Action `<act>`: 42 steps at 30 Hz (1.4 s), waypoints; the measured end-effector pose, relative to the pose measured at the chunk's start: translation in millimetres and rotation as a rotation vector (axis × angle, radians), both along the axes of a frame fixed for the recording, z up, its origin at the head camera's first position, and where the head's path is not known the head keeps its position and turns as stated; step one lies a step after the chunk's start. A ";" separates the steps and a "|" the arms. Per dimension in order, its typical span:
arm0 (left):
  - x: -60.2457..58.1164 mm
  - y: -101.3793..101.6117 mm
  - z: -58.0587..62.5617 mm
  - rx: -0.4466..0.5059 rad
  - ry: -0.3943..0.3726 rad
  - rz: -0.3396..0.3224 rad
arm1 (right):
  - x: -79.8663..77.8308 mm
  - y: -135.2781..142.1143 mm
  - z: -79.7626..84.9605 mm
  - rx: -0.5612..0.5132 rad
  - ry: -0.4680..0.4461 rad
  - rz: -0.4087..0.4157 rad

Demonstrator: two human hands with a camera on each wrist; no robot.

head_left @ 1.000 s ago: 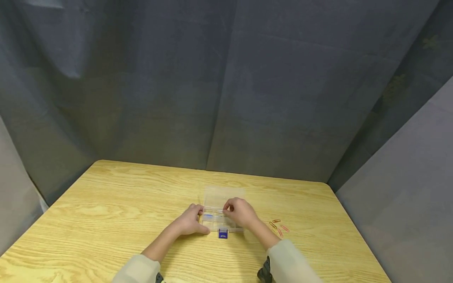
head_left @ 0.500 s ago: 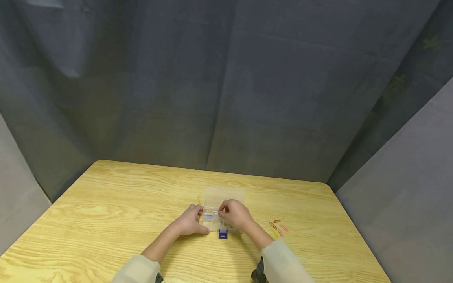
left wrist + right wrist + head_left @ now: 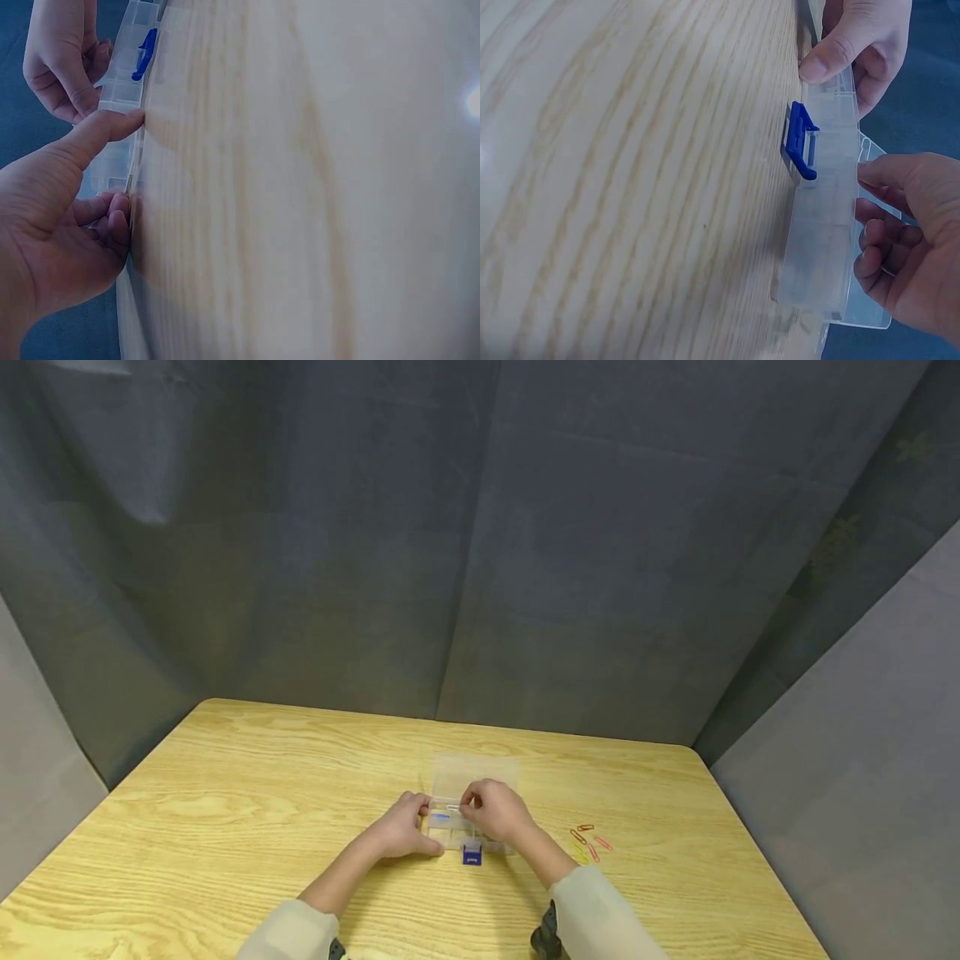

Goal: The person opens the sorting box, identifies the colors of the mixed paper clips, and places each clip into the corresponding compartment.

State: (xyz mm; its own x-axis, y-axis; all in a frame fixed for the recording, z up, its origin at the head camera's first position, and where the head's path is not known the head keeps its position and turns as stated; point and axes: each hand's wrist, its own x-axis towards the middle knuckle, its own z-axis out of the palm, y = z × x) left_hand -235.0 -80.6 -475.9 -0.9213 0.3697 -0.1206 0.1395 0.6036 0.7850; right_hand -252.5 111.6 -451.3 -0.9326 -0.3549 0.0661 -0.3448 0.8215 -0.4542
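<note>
A clear plastic compartment box lies on the table with its lid raised at the back and a blue latch at its front. My left hand grips the box's left end, thumb at the front edge. Over the back row of compartments, my right hand pinches a white paper clip between thumb and fingertips. A blue item lies in a left compartment; its shape is too small to tell. In the right wrist view, the right hand hides what its fingertips hold.
To the right of the box lie loose paper clips: brown ones, pink ones and yellow beside my right forearm. The wooden table ends at a dark curtain behind.
My right hand has shifted a little left over the box with the white paper clip. Yellow paper clips have come into view beside the right forearm. The left hand stays put.
</note>
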 end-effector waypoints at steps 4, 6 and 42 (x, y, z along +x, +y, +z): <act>-0.2 0.4 0.0 -0.004 0.016 0.003 | -0.7 1.9 -1.2 0.014 0.000 -0.022; -0.5 0.3 -0.1 -0.009 0.025 0.002 | -1.4 3.4 -2.3 0.021 0.007 -0.024; -1.5 1.5 -3.2 -0.030 0.030 0.012 | 6.1 94.6 9.9 0.039 0.035 -0.171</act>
